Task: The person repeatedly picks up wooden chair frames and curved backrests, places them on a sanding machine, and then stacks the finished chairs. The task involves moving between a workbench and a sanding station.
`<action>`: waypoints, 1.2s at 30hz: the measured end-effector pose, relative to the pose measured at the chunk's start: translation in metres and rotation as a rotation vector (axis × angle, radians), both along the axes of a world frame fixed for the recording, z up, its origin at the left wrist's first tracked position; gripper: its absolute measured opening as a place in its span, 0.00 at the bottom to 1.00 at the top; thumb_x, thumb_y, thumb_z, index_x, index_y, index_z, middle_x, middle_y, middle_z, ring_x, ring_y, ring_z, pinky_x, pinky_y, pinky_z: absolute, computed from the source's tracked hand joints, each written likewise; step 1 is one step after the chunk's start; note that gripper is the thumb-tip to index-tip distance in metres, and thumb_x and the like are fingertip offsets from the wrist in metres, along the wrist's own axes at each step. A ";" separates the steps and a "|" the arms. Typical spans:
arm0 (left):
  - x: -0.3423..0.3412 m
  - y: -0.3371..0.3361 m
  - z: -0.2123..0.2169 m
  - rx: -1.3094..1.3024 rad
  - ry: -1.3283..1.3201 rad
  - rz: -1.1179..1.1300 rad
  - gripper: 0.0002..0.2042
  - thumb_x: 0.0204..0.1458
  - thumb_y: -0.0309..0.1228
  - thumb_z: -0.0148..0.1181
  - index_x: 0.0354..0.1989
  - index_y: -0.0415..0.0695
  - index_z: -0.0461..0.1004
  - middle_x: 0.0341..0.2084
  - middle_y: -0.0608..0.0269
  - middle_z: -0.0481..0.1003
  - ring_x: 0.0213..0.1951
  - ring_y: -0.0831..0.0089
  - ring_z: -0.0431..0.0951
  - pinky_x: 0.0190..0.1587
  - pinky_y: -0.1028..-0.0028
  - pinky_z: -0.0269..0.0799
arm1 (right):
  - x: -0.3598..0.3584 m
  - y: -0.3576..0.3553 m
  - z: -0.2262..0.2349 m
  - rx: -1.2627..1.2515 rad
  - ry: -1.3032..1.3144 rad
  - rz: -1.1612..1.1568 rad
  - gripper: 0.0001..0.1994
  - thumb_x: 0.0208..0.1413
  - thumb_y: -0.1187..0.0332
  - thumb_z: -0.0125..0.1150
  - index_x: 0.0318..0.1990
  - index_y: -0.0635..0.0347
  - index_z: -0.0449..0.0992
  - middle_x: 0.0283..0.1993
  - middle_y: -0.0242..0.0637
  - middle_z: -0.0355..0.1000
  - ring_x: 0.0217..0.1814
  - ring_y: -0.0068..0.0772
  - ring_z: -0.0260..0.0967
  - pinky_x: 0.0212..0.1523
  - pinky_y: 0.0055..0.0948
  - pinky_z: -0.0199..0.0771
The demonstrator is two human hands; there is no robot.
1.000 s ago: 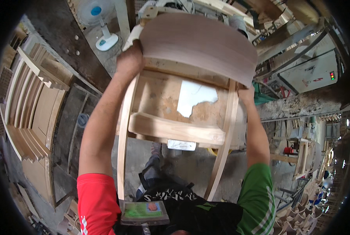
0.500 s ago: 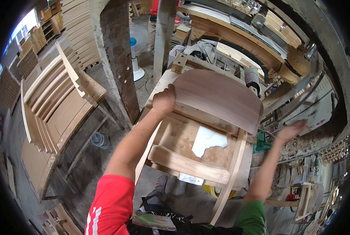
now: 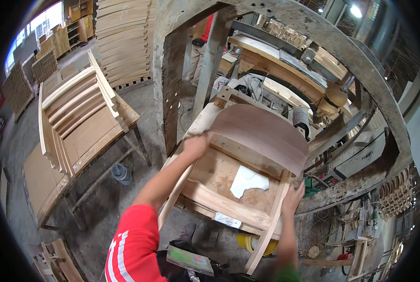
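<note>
A wooden chair frame with two long side rails (image 3: 270,230) lies on a worn work board (image 3: 219,165). A curved brown wood panel (image 3: 261,134) spans its far end, and a pale curved crosspiece (image 3: 229,203) joins the rails at the near end. My left hand (image 3: 196,145) is closed at the left rail, beside the panel's left end; its fingertips are partly hidden. My right hand (image 3: 292,199) lies against the outer side of the right rail, just below the panel's right end, with fingers stretched out. Between the rails sits an irregular white piece (image 3: 248,181) on the board.
A metal machine frame (image 3: 170,89) arches around the work board. To the left, curved slatted chair parts (image 3: 76,103) lie on a bench (image 3: 47,188). A grey bucket (image 3: 121,173) is on the floor, and a yellow bucket (image 3: 269,247) is under the board. Another person (image 3: 197,58) stands beyond.
My right hand has come in from the far right, down to the right rail. My left hand stays near the panel's left end, slightly lower. The view has shifted.
</note>
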State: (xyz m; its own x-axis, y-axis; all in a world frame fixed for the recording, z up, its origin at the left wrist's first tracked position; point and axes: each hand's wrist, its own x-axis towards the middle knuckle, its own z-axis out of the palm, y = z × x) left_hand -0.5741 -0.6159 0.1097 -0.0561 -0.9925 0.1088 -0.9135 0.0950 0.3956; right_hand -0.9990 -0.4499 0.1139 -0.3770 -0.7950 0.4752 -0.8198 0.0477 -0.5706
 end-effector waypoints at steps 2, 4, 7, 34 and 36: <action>0.013 0.057 -0.030 -0.249 0.255 -0.109 0.27 0.63 0.43 0.57 0.70 0.51 0.64 0.47 0.43 0.81 0.46 0.46 0.83 0.51 0.51 0.77 | -0.021 0.101 -0.044 0.160 -0.019 -0.061 0.32 0.71 0.61 0.48 0.75 0.73 0.51 0.76 0.66 0.51 0.79 0.66 0.47 0.79 0.51 0.45; 0.034 0.125 -0.041 0.063 0.361 0.112 0.27 0.59 0.47 0.60 0.63 0.46 0.72 0.42 0.44 0.82 0.46 0.45 0.82 0.51 0.54 0.77 | -0.026 0.215 -0.093 0.307 -0.213 -0.157 0.32 0.71 0.62 0.48 0.74 0.76 0.52 0.75 0.65 0.55 0.78 0.59 0.52 0.77 0.47 0.49; 0.107 0.267 -0.067 0.298 0.347 0.420 0.25 0.60 0.52 0.60 0.42 0.37 0.80 0.36 0.42 0.82 0.39 0.47 0.83 0.42 0.55 0.75 | 0.007 0.346 -0.147 0.421 -0.522 0.020 0.24 0.74 0.53 0.44 0.58 0.68 0.71 0.44 0.45 0.75 0.46 0.41 0.75 0.51 0.39 0.75; 0.023 0.323 -0.060 0.629 0.913 0.472 0.44 0.60 0.71 0.44 0.56 0.35 0.76 0.24 0.51 0.78 0.19 0.68 0.76 0.17 0.68 0.64 | -0.017 0.239 -0.063 0.539 -0.762 -0.216 0.35 0.70 0.42 0.48 0.52 0.75 0.77 0.34 0.49 0.75 0.25 0.42 0.78 0.25 0.37 0.83; 0.025 0.316 -0.060 0.614 0.929 0.481 0.43 0.60 0.70 0.46 0.57 0.35 0.76 0.24 0.51 0.78 0.19 0.69 0.76 0.17 0.69 0.63 | -0.017 0.229 -0.062 0.573 -0.778 -0.191 0.34 0.70 0.42 0.49 0.53 0.75 0.76 0.35 0.49 0.75 0.26 0.42 0.78 0.24 0.37 0.82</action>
State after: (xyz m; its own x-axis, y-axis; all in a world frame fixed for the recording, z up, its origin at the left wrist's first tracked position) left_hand -0.5488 -0.2997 0.0495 0.1822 -0.7911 -0.5839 -0.1483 -0.6092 0.7790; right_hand -1.0157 -0.2206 0.0518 -0.5672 -0.7207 -0.3986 -0.1750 0.5784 -0.7967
